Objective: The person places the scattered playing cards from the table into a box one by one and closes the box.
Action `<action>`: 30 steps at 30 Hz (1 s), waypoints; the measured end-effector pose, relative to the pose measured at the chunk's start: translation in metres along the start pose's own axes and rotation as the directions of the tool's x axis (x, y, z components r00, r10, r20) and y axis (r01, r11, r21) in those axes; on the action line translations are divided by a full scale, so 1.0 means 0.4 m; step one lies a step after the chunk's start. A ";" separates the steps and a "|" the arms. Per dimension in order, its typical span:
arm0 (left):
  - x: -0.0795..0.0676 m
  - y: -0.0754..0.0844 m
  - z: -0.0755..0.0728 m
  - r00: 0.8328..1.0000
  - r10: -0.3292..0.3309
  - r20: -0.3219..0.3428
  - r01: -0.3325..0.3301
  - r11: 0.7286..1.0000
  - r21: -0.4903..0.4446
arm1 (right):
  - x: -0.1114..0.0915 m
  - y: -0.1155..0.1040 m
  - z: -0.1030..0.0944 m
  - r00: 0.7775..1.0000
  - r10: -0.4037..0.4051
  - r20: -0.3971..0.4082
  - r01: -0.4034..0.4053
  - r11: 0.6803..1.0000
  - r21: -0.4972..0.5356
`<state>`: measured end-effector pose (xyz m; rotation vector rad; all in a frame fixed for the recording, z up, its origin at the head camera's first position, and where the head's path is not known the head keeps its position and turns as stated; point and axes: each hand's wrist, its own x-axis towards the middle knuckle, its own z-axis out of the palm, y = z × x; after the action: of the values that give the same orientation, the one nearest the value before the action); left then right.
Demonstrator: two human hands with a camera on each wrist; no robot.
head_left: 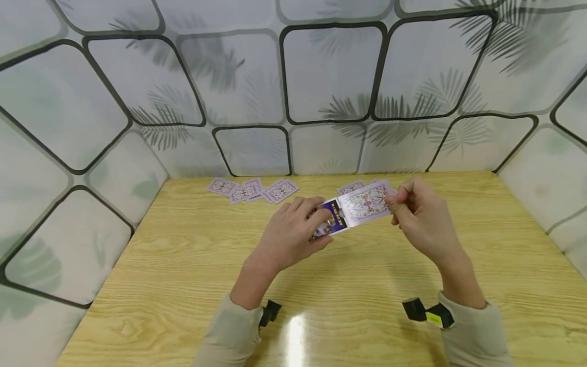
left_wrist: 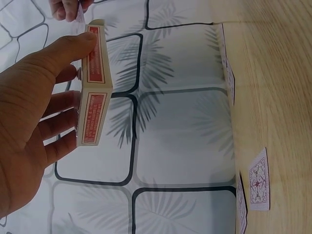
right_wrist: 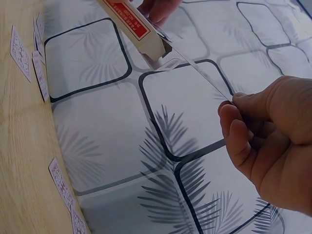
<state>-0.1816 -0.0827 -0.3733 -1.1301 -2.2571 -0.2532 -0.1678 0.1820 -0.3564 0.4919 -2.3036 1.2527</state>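
Observation:
A playing card box (head_left: 336, 216), purple on its face, is gripped by my left hand (head_left: 293, 232) above the table. In the left wrist view the thumb lies along the box's red-and-cream narrow side (left_wrist: 95, 58). My right hand (head_left: 424, 219) pinches the far end of a playing card (head_left: 367, 204) between thumb and fingertips. This card has a floral-patterned back, and its near end meets the mouth of the box. The right wrist view shows the card edge-on, stretching from the opened box end (right_wrist: 155, 51) to the right fingertips (right_wrist: 229, 105).
Several playing cards (head_left: 245, 191) with patterned backs lie overlapping at the back left of the wooden table (head_left: 183, 265). Another card (head_left: 350, 187) lies at the back centre-right, partly behind the held card. A patterned cloth wall (head_left: 330, 76) rises behind the table.

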 end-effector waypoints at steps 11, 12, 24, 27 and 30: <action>0.001 0.004 0.002 1.000 0.002 0.000 -0.002 1.000 0.007 | 0.000 -0.004 0.002 1.000 0.008 0.007 -0.008 1.000 -0.003; 0.001 0.004 0.002 1.000 0.003 0.001 -0.003 1.000 0.008 | 0.000 -0.005 0.002 1.000 0.009 0.011 -0.009 1.000 0.002; 0.001 0.002 0.002 1.000 0.009 -0.002 -0.009 1.000 0.010 | 0.001 -0.007 0.007 0.995 0.011 0.096 -0.011 1.000 -0.005; 0.002 0.003 0.002 1.000 0.009 0.000 -0.009 1.000 0.010 | 0.000 -0.011 0.010 0.993 0.018 0.119 -0.016 1.000 -0.013; 0.002 0.003 0.001 1.000 0.008 0.002 -0.008 1.000 0.011 | -0.001 -0.014 0.015 0.990 0.021 0.141 -0.017 1.000 -0.025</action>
<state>-0.1811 -0.0812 -0.3734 -1.1339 -2.2526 -0.2361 -0.1661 0.1742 -0.3555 0.5687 -2.4429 1.2343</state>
